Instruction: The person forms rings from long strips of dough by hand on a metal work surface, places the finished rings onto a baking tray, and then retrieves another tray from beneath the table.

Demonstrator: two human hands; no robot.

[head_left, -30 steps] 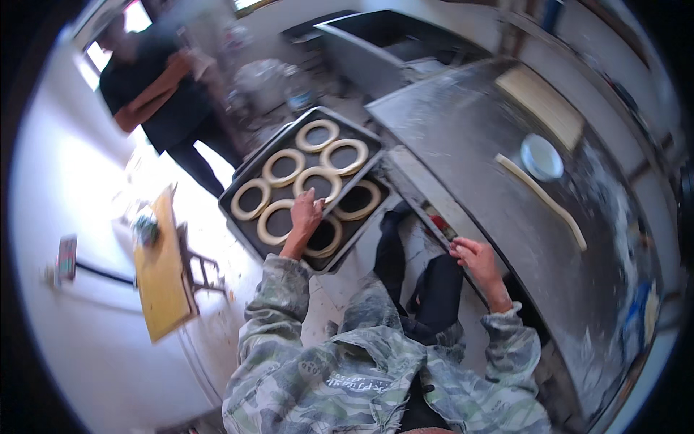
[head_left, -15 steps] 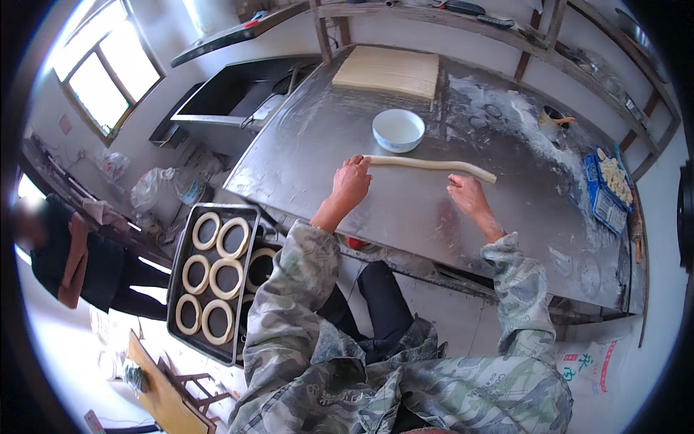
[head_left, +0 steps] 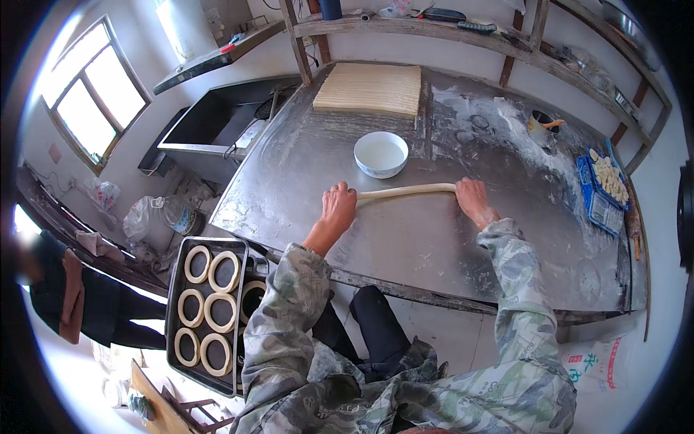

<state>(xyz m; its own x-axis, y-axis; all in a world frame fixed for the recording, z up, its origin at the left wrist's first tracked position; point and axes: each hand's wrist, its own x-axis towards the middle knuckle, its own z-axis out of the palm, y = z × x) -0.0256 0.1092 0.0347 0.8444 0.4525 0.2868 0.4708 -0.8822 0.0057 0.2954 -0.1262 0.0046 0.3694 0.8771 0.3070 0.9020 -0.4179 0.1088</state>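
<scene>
A pale dough rope [head_left: 409, 191] stretches sideways between my hands over the steel table [head_left: 289, 170]. My left hand [head_left: 337, 211] is closed around its left end, with the fingers curled. At the right end my right hand [head_left: 475, 202] is closed on the dough too, which hides that tip. Just beyond the rope stands a white bowl [head_left: 381, 155] with a pale inside. Farther back lies a wide slab of dough strips [head_left: 369, 89] set side by side.
Left of me, a black tray [head_left: 173, 318] bears several dough rings, with another tray partly behind my sleeve. Flour [head_left: 510, 126] dusts the right of the table, near a dark cup [head_left: 538, 123], a blue package [head_left: 601, 206] and a rolling pin [head_left: 634, 224]. Another person [head_left: 101, 304] stands far left.
My right hand has gone from below the rope to gripping its right end. The rope lies straighter and seems shorter between my hands. The whole view has shifted a little.
</scene>
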